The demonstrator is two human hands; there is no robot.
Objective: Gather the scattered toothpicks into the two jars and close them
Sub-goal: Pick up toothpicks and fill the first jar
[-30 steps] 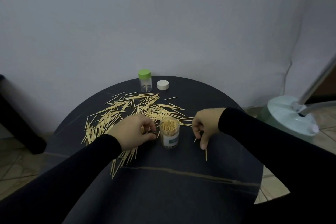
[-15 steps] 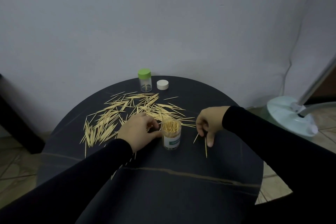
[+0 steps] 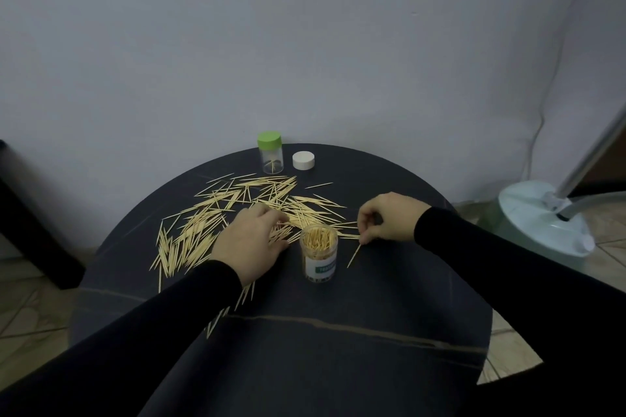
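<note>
Pale wood against a dark round table (image 3: 338, 366): in the head view, the only one we have, we see the scattered toothpicks (image 3: 216, 223) spread mostly beyond and outward of our left hand (image 3: 250, 244), with a few reaching toward our right hand (image 3: 386, 220). The open jar (image 3: 318, 252), already packed with upright sticks, stands between the two hands, just beside the left. Our left hand lies palm-down on the heap with fingers curved over it; we cannot tell whether anything is gripped beneath. Our right hand has its fingers drawn together low at the table by a few sticks; we cannot make out whether it pinches one. A stray toothpick (image 3: 353, 256) lies just below its fingertips.

Far beyond both hands stand the green-lidded jar (image 3: 270, 152), nearly empty, and a loose white lid (image 3: 303, 160) just beside it.

We judge the sticks featherlight, stiff, sharp-tipped and easily snapped; flat on the smooth top they will slide. Better to rake them parallel and pinch a bundle around its middle.
</note>
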